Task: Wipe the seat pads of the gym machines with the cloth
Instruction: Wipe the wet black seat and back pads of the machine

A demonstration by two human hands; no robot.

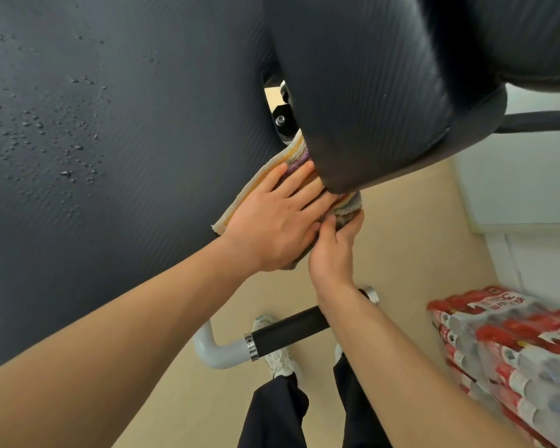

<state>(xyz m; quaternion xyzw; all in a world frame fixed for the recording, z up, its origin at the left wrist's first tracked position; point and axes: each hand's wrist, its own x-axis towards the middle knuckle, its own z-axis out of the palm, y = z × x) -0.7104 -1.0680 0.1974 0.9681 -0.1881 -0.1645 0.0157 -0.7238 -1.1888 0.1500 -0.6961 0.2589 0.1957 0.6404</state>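
A large dark grey pad [117, 130] fills the left of the view, with water droplets on its left part. A second dark pad [362, 92] hangs at the upper right. A striped multicoloured cloth [256, 185] lies against the big pad's lower right edge, in the gap between the two pads. My left hand [272, 218] presses flat on the cloth, fingers spread and pointing up right. My right hand [333, 250] pinches the cloth's lower right end from below. Part of the cloth is hidden under both hands.
A black-gripped handle bar [288, 331] on a grey tube [220, 352] crosses below my arms. Shrink-wrapped packs of red-labelled bottles [505, 344] stand at the right on the beige floor [408, 227]. White furniture [518, 189] sits at the far right. My legs and white shoes show below.
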